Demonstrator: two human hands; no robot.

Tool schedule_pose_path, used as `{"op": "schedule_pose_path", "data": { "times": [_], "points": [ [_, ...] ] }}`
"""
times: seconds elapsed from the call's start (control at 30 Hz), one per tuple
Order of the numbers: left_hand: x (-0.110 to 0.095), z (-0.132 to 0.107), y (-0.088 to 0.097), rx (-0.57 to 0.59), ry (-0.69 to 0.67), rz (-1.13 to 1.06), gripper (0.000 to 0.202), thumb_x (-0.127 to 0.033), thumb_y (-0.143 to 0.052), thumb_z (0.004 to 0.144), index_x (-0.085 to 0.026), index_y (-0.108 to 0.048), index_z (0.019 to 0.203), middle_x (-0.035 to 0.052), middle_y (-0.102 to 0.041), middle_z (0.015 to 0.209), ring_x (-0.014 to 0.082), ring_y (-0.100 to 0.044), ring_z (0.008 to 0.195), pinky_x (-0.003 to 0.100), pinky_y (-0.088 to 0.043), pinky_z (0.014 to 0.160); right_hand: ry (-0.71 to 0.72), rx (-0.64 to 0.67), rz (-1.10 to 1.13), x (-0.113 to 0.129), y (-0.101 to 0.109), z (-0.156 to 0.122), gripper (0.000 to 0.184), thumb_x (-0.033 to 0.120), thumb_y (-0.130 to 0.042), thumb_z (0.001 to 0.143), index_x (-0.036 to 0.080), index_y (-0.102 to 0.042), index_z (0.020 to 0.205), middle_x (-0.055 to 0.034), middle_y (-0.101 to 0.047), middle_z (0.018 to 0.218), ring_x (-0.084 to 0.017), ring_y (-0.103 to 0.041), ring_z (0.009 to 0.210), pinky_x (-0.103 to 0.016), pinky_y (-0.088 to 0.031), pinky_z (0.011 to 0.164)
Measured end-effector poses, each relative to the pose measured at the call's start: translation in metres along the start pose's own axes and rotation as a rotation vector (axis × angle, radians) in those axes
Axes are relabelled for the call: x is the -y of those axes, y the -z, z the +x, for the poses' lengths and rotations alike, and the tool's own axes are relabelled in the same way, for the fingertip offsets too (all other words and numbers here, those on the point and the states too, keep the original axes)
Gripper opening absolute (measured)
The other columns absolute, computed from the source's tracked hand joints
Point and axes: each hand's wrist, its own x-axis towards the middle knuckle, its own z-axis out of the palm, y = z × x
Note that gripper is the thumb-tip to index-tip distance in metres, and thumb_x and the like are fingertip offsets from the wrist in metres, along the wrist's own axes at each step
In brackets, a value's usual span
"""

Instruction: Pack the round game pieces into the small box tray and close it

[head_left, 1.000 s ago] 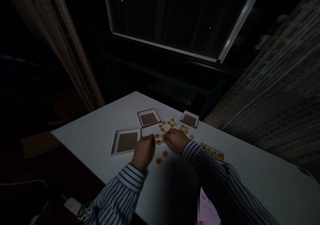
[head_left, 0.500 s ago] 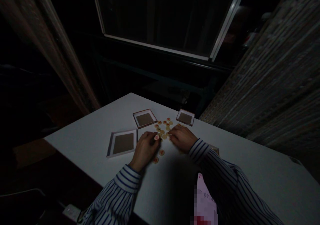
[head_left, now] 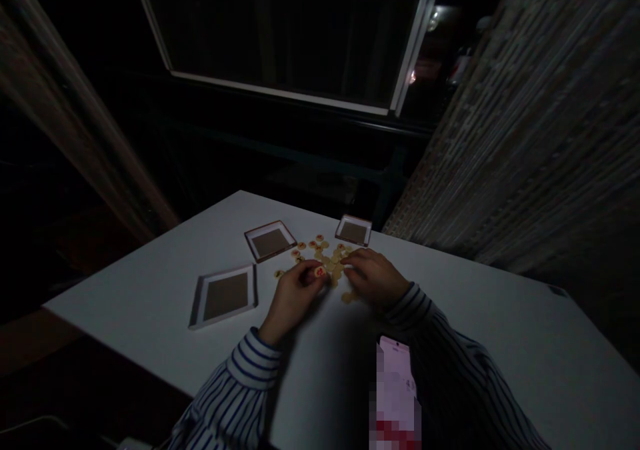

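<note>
My left hand [head_left: 294,298] is closed on a round Chinese chess piece [head_left: 320,273], pinched between thumb and fingers with its red character facing me. Close by on the right, my right hand [head_left: 376,278] reaches over the loose pieces, its fingers bent and a gap showing between thumb and forefinger. Several pale wooden Chinese chess pieces [head_left: 327,261] lie spread in front of both hands. Some show red or dark characters, others look blank. My right hand partly covers the pieces beneath it.
Shallow framed trays stand on the white table [head_left: 150,270]: one at left [head_left: 225,297], one behind it [head_left: 270,241], one at the back right [head_left: 353,231]. A lit phone [head_left: 395,377] lies by my right forearm. A string curtain [head_left: 465,157] hangs at the right. The room is dim.
The view has shifted, so the table and trays appear further left. Two red-marked pieces beside my left hand no longer show there. My left hand still holds a red-marked piece.
</note>
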Motion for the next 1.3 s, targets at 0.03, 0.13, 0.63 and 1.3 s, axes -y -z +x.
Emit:
{"op": "schedule_pose_path", "data": {
  "times": [0.03,0.13,0.63,1.3],
  "points": [
    [-0.002,0.001,-0.003,0.019,0.035,-0.054,0.031,-0.035,-0.059,0.069,-0.014,-0.058,0.091,0.0038,-0.064,0.082,0.0151,-0.060,0.075,0.028,-0.047,0.072,-0.002,-0.011,0.005,-0.003,0.001,-0.003,0.031,0.029,-0.040,0.085,0.018,-0.057,0.108,-0.0066,-0.056,0.109,-0.016,-0.047,0.103,-0.030,-0.033,0.089],
    [-0.007,0.003,-0.011,0.049,0.108,-0.165,0.032,-0.033,-0.063,0.065,-0.013,-0.056,0.088,0.0030,-0.063,0.077,0.0137,-0.059,0.072,0.027,-0.047,0.070,-0.012,-0.052,0.022,-0.011,0.004,-0.011,0.031,0.029,-0.041,0.084,0.018,-0.057,0.108,-0.0065,-0.057,0.107,-0.017,-0.048,0.101,-0.031,-0.034,0.089],
    [-0.029,0.011,-0.047,0.168,0.124,-0.169,0.026,-0.033,-0.063,0.065,-0.015,-0.057,0.083,0.0000,-0.062,0.070,0.0116,-0.058,0.065,0.023,-0.046,0.060,-0.070,-0.246,0.097,-0.036,0.023,-0.041,0.027,0.028,-0.044,0.083,0.017,-0.060,0.102,-0.0062,-0.060,0.101,-0.017,-0.052,0.096,-0.031,-0.038,0.087],
    [-0.037,0.035,-0.089,0.214,0.059,-0.173,0.028,-0.035,-0.064,0.066,-0.014,-0.065,0.085,0.0060,-0.066,0.085,0.0162,-0.059,0.079,0.028,-0.044,0.074,-0.083,-0.302,0.105,-0.077,0.031,-0.063,0.026,0.028,-0.046,0.082,0.017,-0.060,0.100,-0.0059,-0.063,0.097,-0.016,-0.056,0.088,-0.031,-0.042,0.082]
  ]
}}
